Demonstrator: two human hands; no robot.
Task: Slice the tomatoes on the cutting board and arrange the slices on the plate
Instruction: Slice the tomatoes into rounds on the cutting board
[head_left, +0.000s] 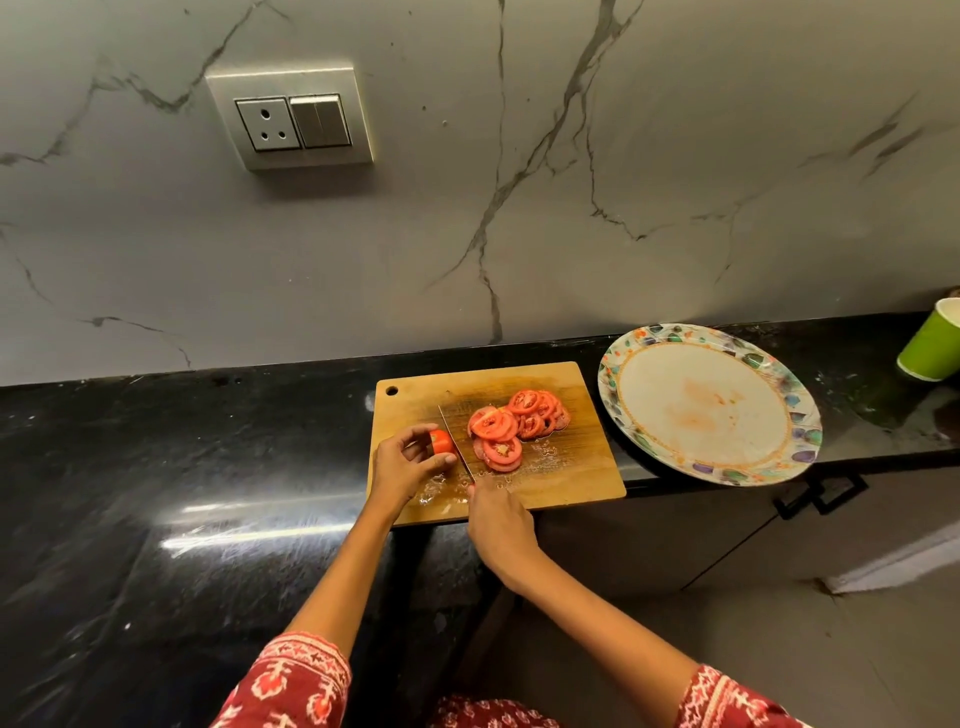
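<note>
A wooden cutting board (571, 483) lies on the black counter. My left hand (402, 465) pinches the last stub of a tomato (441, 441) at the board's left side. My right hand (498, 525) grips the handle of a knife (454, 441), whose blade stands against the cut face of the stub. Several red tomato slices (514, 423) lie in overlapping piles to the right of the blade. A round plate (709, 410) with a floral rim sits to the right of the board, holding only faint orange smears.
A green paper cup (932, 343) stands at the far right of the counter (156, 467). The plate and the board's near right corner overhang the counter's front edge. A marble wall with a socket panel (291, 117) rises behind. Juice wets the board's front part.
</note>
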